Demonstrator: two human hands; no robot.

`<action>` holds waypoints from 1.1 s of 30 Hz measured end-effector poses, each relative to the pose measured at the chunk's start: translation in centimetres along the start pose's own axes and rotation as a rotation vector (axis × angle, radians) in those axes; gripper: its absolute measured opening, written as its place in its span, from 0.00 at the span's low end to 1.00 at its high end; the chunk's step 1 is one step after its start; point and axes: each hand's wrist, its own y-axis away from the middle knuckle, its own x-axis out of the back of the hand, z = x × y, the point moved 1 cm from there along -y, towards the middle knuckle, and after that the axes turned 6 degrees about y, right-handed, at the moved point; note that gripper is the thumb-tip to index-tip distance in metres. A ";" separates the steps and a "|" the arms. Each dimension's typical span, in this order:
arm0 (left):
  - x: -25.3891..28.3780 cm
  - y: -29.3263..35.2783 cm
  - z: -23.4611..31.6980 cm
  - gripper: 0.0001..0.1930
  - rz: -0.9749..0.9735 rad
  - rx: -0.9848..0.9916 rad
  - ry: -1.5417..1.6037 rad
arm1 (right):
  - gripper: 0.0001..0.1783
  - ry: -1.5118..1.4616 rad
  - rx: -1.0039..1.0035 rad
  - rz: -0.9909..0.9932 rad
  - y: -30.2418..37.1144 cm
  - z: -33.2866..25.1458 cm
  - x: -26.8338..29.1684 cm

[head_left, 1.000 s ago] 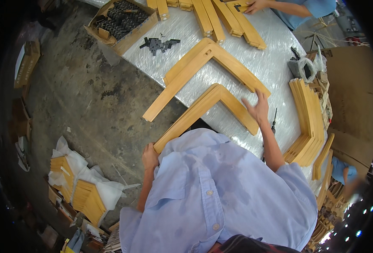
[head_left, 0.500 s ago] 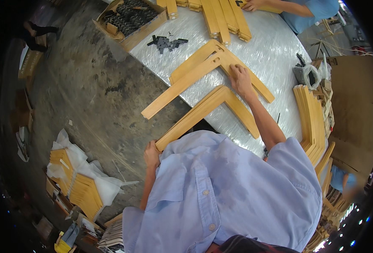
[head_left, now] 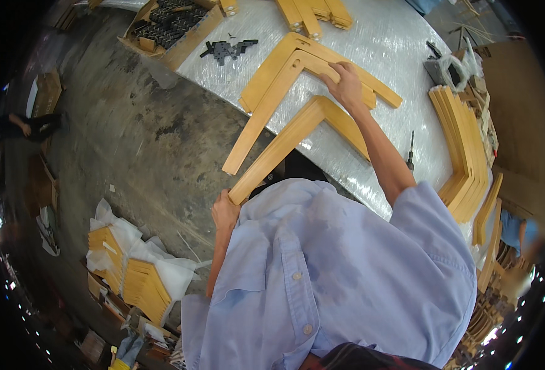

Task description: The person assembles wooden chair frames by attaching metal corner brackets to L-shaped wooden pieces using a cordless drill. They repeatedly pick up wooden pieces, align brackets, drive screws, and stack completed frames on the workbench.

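My left hand (head_left: 225, 211) is closed round the low end of an L-shaped wooden piece (head_left: 278, 151), which leans over the table edge in front of my body. Its bend points away from me, and its other arm lies on the table. My right hand (head_left: 345, 85) grips the right arm of a second L-shaped wooden piece (head_left: 266, 114), thumb and fingers round the bar. That piece has a small hole near its bend and overhangs the table edge on the left. Just beyond it lies another L-shaped wooden piece (head_left: 266, 74), partly covered.
Dark metal brackets (head_left: 226, 49) lie beside a carton (head_left: 177, 55) of black parts. Wooden bars (head_left: 303, 15) are at the far side. A power screwdriver (head_left: 411, 151) and stacked L-shaped pieces (head_left: 457, 148) stand right. More wrapped wooden pieces (head_left: 143, 280) sit on the floor at left.
The piece in my right hand has turned, its long arm now pointing more toward me and lining up with the piece beyond. My left hand keeps its hold. The co-worker's hand has left view.
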 end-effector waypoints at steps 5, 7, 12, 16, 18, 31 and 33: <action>0.5 -1.0 1.4 0.29 -0.049 -0.046 -0.030 | 0.17 -0.054 -0.183 0.011 9.2 -3.0 7.8; 0.6 -1.7 2.4 0.31 -0.063 -0.058 -0.032 | 0.16 -0.059 -0.330 -0.160 13.1 -4.7 9.3; 1.5 -1.5 4.4 0.32 -0.010 -0.152 -0.080 | 0.16 -0.415 -0.580 -0.264 20.5 -8.3 7.6; 2.7 -0.8 5.2 0.31 0.043 -0.229 0.031 | 0.24 -0.810 -0.795 -0.462 21.5 -11.4 4.2; 4.6 -0.6 6.9 0.30 -0.037 -0.163 0.072 | 0.28 -0.969 -0.895 -0.581 20.3 -13.0 3.2; 9.6 -0.2 11.9 0.28 -0.223 -0.094 0.179 | 0.18 -1.650 -1.086 -0.282 13.9 -17.5 0.0; 9.4 -0.1 12.2 0.28 -0.249 -0.128 0.249 | 0.17 -1.602 -1.008 -0.154 13.1 -17.9 1.6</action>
